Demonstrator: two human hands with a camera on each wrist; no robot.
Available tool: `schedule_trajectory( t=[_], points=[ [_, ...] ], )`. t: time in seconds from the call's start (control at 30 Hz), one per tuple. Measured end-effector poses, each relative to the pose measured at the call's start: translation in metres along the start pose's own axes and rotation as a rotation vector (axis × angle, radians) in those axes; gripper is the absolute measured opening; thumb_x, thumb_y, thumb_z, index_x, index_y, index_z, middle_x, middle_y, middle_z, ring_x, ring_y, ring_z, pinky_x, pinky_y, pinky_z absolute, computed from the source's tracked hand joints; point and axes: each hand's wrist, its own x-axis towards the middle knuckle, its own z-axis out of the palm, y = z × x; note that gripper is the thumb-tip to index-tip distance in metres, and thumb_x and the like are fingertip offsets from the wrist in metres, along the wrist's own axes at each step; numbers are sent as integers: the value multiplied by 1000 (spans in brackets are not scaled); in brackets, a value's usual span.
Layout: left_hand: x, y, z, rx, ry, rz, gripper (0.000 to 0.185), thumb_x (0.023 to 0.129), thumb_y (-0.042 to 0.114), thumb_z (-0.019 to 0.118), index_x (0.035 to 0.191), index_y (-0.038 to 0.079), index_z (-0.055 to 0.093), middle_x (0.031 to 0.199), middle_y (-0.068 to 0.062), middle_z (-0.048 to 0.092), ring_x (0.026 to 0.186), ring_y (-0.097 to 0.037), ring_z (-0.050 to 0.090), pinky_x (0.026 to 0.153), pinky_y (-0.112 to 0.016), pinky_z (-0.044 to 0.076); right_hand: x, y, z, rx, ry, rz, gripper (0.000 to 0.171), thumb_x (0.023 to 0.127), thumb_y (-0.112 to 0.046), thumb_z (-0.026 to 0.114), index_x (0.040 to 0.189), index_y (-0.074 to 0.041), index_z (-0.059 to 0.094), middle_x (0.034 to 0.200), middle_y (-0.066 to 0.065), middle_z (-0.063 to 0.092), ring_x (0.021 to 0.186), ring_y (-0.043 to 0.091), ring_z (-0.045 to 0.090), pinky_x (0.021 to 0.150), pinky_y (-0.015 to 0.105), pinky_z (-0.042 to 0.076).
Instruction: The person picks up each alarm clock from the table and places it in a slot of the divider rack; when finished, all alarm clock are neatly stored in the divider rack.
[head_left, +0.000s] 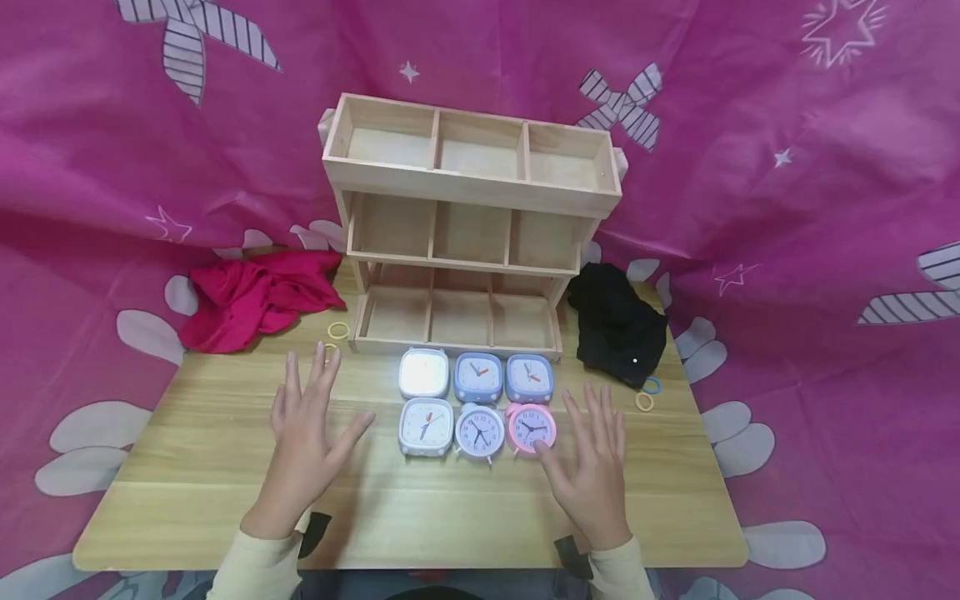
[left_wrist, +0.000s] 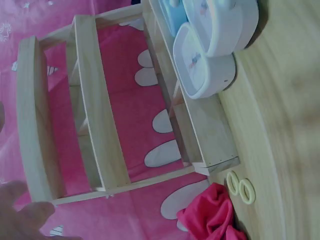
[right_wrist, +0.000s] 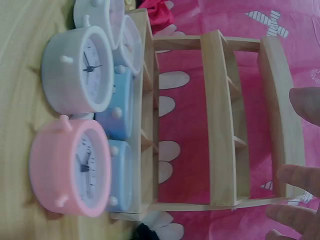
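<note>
A: Left hand (head_left: 303, 433) is hovering flat over the bench (head_left: 187, 467), fingers spread apart, gripping nothing. Nearest thing to it is the white square clock (head_left: 425, 427), near row, just to its right.

B: And the right hand (head_left: 592, 467)?

A: Same. Fingers splayed, gripping nothing. Thumb is sitting right by the pink round clock (head_left: 531, 427), near row, right end. Can't tell if it's touching.

B: Where's the rest lying?

A: Six clocks are sitting in two rows in front of the wooden shelf rack (head_left: 472, 225). White round clock (head_left: 480, 431) is between the two above.

B: Risks?

A: Clocks are packed tight. Going for the pink one with fingers this wide is likely bumping its neighbour or the blue clock (head_left: 528, 377) behind it.
</note>
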Motion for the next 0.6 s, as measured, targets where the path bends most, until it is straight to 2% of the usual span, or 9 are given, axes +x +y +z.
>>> schedule_trajectory(
  t=[0.1, 0.23, 0.4, 0.5, 0.6],
  points=[
    [22, -13, 2, -103, 38, -5, 107, 87, 19, 85, 173, 21, 21, 181, -12, 14, 167, -46, -1, 125, -82, 6, -3, 4, 5, 26, 13, 16, 78, 88, -26, 84, 158, -13, 53, 170, 21, 40, 161, 49, 26, 131, 71, 13],
    [75, -41, 9, -195, 58, -36, 118, 84, 16, 90, 173, 30, 14, 181, -11, 13, 168, -39, 3, 125, -83, 13, -7, 15, 15, 61, 52, 45, 77, 85, -22, 87, 154, -7, 56, 166, 20, 46, 158, 48, 34, 126, 72, 24],
    [139, -81, 20, -215, 10, -106, 133, 81, 24, 96, 172, 40, 0, 182, -5, 10, 168, -36, 10, 126, -76, 25, -13, 29, 28, 122, 72, 79, 80, 81, -16, 91, 153, -5, 57, 160, 23, 52, 153, 48, 41, 119, 79, 30],
    [167, -99, 26, -242, -18, -148, 139, 79, 30, 97, 171, 44, -7, 182, -2, 6, 167, -38, 14, 129, -70, 25, -18, 34, 36, 175, 41, 136, 81, 81, -15, 92, 153, -6, 57, 161, 20, 53, 154, 45, 43, 120, 79, 29],
    [188, -110, 29, -267, -45, -166, 142, 79, 33, 97, 170, 42, -11, 182, -4, 3, 166, -40, 15, 132, -67, 23, -23, 38, 44, 198, -24, 228, 83, 81, -19, 94, 154, -10, 57, 164, 14, 51, 155, 41, 43, 121, 79, 28]
  ],
)
